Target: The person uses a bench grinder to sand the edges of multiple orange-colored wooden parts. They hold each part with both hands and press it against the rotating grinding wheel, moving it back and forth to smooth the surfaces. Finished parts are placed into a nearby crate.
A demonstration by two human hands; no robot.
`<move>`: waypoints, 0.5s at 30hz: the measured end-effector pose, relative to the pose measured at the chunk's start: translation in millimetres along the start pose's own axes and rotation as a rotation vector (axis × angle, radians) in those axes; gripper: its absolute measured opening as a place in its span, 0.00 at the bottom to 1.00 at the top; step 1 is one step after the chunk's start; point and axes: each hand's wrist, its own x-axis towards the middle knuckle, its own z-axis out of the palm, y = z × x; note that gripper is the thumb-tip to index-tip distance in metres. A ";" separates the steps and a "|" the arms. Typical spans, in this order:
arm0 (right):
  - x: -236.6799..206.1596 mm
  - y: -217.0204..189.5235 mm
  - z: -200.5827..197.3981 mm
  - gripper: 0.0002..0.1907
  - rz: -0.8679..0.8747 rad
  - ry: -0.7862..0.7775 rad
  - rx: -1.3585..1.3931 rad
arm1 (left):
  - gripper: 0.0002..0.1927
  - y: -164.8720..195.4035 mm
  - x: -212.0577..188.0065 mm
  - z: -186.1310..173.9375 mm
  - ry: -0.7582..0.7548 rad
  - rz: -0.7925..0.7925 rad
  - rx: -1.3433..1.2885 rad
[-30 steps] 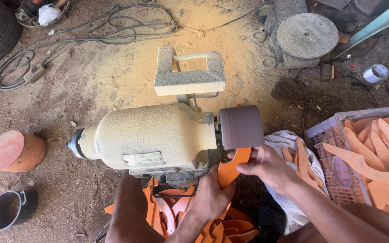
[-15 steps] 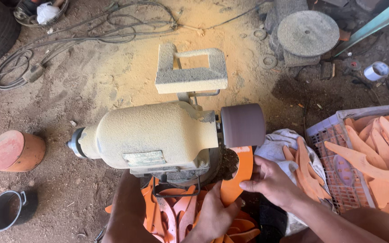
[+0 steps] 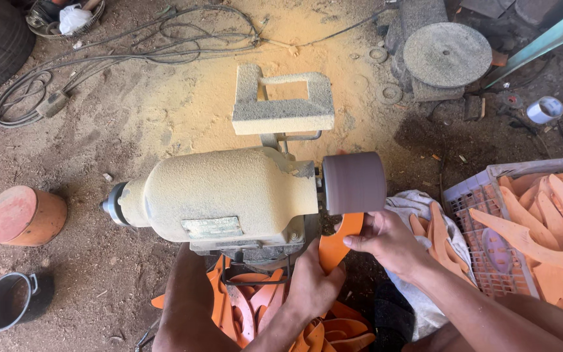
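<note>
Both hands are now raising the orange piece to the drum at 6 o'clock; right hand is pinching it, left hand is clasping its lower end.

A rough, earth-floored workshop is shown. A dust-coated bench motor with a brown sanding drum is set low on the bare dirt floor, which is covered in yellow sawdust. Loose cables are strewn across the ground, a stone grinding wheel is seen beyond, and a plastic crate is filled with orange cut pieces.
</note>
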 end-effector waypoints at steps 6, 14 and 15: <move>-19.2 15.8 5.1 0.26 0.034 -0.030 -0.086 | 0.23 -28.4 -14.4 5.4 -0.086 -0.280 0.074; -46.6 40.9 10.3 0.25 0.122 -0.082 0.003 | 0.27 -57.1 -44.0 15.3 -0.060 0.012 0.037; -48.2 41.1 10.2 0.25 0.124 -0.089 0.017 | 0.27 -57.7 -44.3 15.3 -0.084 -0.031 0.032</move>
